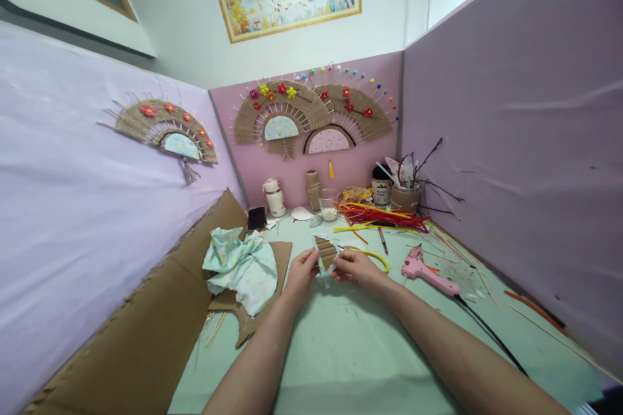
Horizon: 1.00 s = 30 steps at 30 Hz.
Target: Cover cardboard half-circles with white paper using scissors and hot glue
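Observation:
Between my two hands is a small piece of brown cardboard [328, 251] edged with light patterned cloth. My left hand [304, 269] pinches its left edge. On the opposite side, my right hand [357, 267] has its fingers closed on the right edge. Just behind my right hand lies a pair of scissors with yellow handles [381, 259], partly hidden. Crumpled mint patterned cloth [248, 266] rests on a cut cardboard sheet [283, 258] to the left. A pink glue gun [431, 276] lies to the right, its black cord running toward the front.
Red and yellow pipe cleaners [384, 215] are piled at the back right, near a pot with twigs [405, 198]. A white bottle [274, 198], twine roll [313, 189] and clear cup [329, 206] stand behind. A tall cardboard strip [146, 298] borders the left.

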Each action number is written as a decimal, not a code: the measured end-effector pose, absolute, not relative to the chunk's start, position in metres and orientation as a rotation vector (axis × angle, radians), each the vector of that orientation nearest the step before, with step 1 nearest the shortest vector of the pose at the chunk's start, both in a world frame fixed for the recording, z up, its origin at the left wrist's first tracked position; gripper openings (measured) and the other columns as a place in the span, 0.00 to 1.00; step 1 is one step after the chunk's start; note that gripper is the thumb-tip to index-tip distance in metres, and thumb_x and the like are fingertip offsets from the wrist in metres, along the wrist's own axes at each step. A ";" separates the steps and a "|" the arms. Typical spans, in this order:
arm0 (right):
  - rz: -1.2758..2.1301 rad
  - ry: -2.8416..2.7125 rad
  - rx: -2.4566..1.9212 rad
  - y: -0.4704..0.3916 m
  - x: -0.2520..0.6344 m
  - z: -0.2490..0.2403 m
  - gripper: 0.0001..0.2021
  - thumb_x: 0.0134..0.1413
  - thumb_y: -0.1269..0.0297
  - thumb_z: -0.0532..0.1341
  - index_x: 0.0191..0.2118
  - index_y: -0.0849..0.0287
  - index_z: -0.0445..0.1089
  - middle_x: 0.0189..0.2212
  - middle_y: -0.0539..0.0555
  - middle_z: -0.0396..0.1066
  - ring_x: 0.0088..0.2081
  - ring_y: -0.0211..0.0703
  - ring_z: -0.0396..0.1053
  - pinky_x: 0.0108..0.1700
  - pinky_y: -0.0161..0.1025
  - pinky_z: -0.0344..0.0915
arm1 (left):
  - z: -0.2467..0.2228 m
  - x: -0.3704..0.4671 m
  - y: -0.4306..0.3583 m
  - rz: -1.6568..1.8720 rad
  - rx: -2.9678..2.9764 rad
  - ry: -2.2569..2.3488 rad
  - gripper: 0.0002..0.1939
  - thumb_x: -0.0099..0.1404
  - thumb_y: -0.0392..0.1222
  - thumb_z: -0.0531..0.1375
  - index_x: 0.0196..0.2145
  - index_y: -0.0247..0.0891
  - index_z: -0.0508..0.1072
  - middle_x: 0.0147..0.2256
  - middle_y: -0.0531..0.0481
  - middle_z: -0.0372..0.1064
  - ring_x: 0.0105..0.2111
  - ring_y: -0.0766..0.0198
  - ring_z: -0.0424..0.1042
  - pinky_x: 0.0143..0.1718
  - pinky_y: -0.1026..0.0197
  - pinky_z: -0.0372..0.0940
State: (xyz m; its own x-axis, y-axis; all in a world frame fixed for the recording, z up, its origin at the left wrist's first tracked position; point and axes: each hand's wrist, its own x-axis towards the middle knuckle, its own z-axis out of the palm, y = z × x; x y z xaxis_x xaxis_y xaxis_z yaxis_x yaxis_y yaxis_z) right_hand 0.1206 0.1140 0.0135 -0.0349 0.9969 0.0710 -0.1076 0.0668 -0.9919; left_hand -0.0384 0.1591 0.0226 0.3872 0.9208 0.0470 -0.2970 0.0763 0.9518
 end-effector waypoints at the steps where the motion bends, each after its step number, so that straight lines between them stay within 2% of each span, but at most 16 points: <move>1: 1.237 -1.207 -1.067 0.113 0.121 0.014 0.22 0.41 0.43 0.68 0.29 0.60 0.70 0.25 0.53 0.73 0.31 0.44 0.74 0.34 0.40 0.70 | 0.022 -0.039 0.160 1.042 1.144 0.698 0.25 0.47 0.58 0.70 0.35 0.34 0.79 0.31 0.45 0.77 0.29 0.62 0.73 0.34 0.62 0.65; 7: 1.007 -1.215 -1.139 0.118 0.130 0.018 0.22 0.48 0.42 0.63 0.31 0.60 0.73 0.26 0.52 0.72 0.32 0.43 0.71 0.31 0.36 0.65 | 0.023 -0.040 0.160 1.146 1.383 0.800 0.22 0.52 0.58 0.67 0.34 0.35 0.80 0.31 0.47 0.76 0.31 0.61 0.71 0.35 0.61 0.64; 10: 0.888 -1.187 -1.124 0.121 0.135 0.020 0.22 0.50 0.42 0.61 0.34 0.59 0.72 0.30 0.53 0.73 0.35 0.44 0.70 0.36 0.39 0.66 | 0.027 -0.040 0.155 1.226 1.645 0.855 0.17 0.56 0.54 0.63 0.32 0.36 0.80 0.31 0.48 0.76 0.34 0.58 0.70 0.39 0.60 0.63; 13: 0.811 -1.188 -1.092 0.121 0.135 0.022 0.21 0.49 0.44 0.62 0.36 0.59 0.71 0.34 0.54 0.73 0.37 0.45 0.70 0.42 0.41 0.67 | 0.029 -0.040 0.149 1.216 1.814 0.862 0.14 0.60 0.50 0.61 0.34 0.38 0.81 0.33 0.47 0.77 0.35 0.57 0.71 0.40 0.60 0.63; 17: 0.730 -1.223 -1.082 0.116 0.133 0.025 0.19 0.47 0.47 0.64 0.36 0.58 0.71 0.34 0.55 0.73 0.35 0.45 0.69 0.41 0.41 0.67 | 0.028 -0.040 0.145 1.196 1.874 0.830 0.12 0.58 0.47 0.63 0.37 0.41 0.81 0.36 0.45 0.78 0.36 0.55 0.71 0.42 0.59 0.62; 23: 0.329 -1.417 -1.054 0.108 0.132 0.029 0.08 0.52 0.58 0.63 0.35 0.56 0.72 0.35 0.55 0.72 0.36 0.44 0.68 0.39 0.41 0.66 | 0.030 -0.041 0.142 1.176 1.874 0.812 0.09 0.57 0.44 0.65 0.36 0.44 0.81 0.34 0.45 0.77 0.36 0.55 0.70 0.43 0.60 0.60; 30: 0.324 -1.485 -1.053 0.108 0.132 0.029 0.07 0.55 0.60 0.61 0.37 0.55 0.73 0.35 0.55 0.72 0.36 0.45 0.68 0.39 0.41 0.67 | 0.031 -0.040 0.140 1.176 1.905 0.776 0.08 0.57 0.42 0.65 0.36 0.44 0.81 0.34 0.45 0.76 0.36 0.57 0.70 0.43 0.62 0.59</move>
State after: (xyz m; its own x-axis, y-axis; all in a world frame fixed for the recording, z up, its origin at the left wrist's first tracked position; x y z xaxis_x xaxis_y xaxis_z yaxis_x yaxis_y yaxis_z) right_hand 0.1315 0.1076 0.0289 0.1388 0.7517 0.6448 0.4142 0.5474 -0.7272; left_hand -0.0402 0.1395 0.0306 0.3932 0.7984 0.4560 0.1056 -0.5319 0.8402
